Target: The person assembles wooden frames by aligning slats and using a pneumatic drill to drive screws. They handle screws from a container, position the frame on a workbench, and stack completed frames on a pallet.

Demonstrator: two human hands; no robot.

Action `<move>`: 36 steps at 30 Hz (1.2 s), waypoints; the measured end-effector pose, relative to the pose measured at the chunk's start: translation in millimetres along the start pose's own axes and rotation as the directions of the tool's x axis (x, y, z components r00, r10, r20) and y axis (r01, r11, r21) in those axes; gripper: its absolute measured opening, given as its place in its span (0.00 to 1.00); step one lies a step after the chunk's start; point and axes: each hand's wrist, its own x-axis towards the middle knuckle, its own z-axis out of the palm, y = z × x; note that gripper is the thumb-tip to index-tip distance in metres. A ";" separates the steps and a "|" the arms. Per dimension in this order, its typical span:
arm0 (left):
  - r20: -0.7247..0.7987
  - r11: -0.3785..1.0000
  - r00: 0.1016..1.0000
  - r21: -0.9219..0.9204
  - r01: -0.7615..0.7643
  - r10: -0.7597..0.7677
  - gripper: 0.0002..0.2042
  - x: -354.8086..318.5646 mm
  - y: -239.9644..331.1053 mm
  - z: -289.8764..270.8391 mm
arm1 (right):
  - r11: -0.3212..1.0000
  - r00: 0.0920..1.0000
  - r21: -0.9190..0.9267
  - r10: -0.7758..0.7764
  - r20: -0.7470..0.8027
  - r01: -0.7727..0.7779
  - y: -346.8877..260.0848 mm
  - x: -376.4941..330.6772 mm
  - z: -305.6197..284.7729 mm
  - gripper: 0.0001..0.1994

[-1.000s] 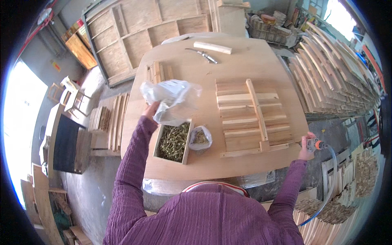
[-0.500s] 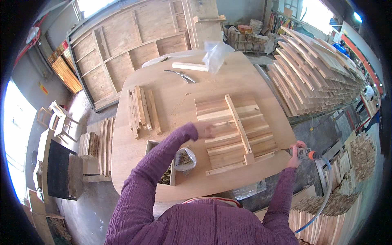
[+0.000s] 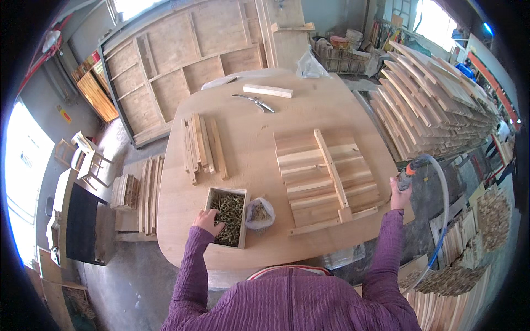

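Note:
My left hand (image 3: 207,222) rests at the left wall of a wooden box (image 3: 244,219) filled with screws (image 3: 228,212). Its thumb and fingers are apart over the screws, and nothing shows between them. Out at the table's right edge, my right hand (image 3: 399,197) is closed around an air screwdriver (image 3: 406,177) with an orange collar and a hose attached. Between the two hands lies a slatted wooden panel (image 3: 301,190). One batten (image 3: 330,170) runs across its slats and meets a second batten (image 3: 331,222) along the near edge. A plastic bag (image 3: 259,214) of small hardware stands beside the box.
Several wooden strips (image 3: 203,144) lie on the rounded table (image 3: 259,151). Farther back are an air blow gun (image 3: 254,102), a pale wood block (image 3: 268,91) and a clear plastic bag (image 3: 310,64). The air hose (image 3: 445,204) loops down at right, near a tall stack of boards (image 3: 430,105).
My left hand has moved from above the panel down and left to the screw box. My right hand has raised the screwdriver slightly and turned it. The clear bag at the back has shifted right.

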 end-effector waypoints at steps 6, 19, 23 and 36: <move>-0.044 0.987 0.998 -0.157 0.043 -0.051 0.12 -3.1 2.8 4.3 | 1.000 0.988 -0.016 0.005 0.152 -0.002 -12.3 -9.1 15.9 0.21; -0.072 0.808 0.947 -0.544 0.227 -0.314 0.06 2.0 12.9 -5.3 | 0.981 0.994 0.162 0.101 0.043 -0.107 -10.1 -9.3 -3.5 0.19; -0.401 0.910 0.911 -0.407 -0.081 -0.098 0.04 -2.5 -4.6 2.5 | 0.977 1.000 0.215 0.000 0.013 -0.003 -6.5 -6.8 6.4 0.21; 0.129 -0.499 0.948 -0.866 -0.035 -0.291 0.10 -14.1 7.6 -7.6 | 0.991 0.989 0.130 -0.046 0.139 0.028 2.1 -7.7 -10.0 0.16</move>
